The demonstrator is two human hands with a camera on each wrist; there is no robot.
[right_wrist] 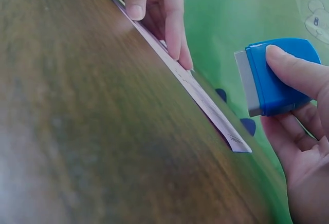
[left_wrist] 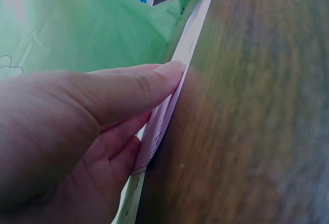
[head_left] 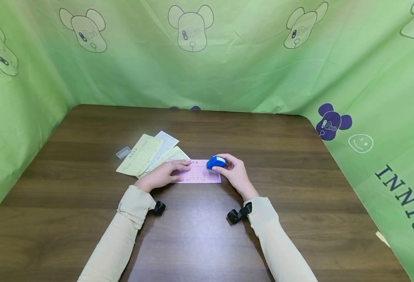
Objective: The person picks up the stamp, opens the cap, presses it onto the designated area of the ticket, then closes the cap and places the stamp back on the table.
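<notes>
A pink printed form (head_left: 205, 176) lies on the table, its left part under my left hand (head_left: 162, 174). The fingers of that hand are extended and rest on the paper; in the left wrist view the thumb (left_wrist: 167, 75) touches the form's near edge. My right hand (head_left: 238, 176) grips a blue stamp (head_left: 215, 162) between thumb and fingers over the form's right end. In the right wrist view the stamp (right_wrist: 282, 77) is held above the paper, its pale grey base apart from it. The right hand partly hides the stamp's sides.
Green forms (head_left: 141, 154) and a pale blue form (head_left: 164, 143) overlap in a fan left of the pink one. Beside them lies a small clear plastic cap (head_left: 123, 152). Green printed cloth (head_left: 224, 78) hangs around the brown wooden table (head_left: 281, 243).
</notes>
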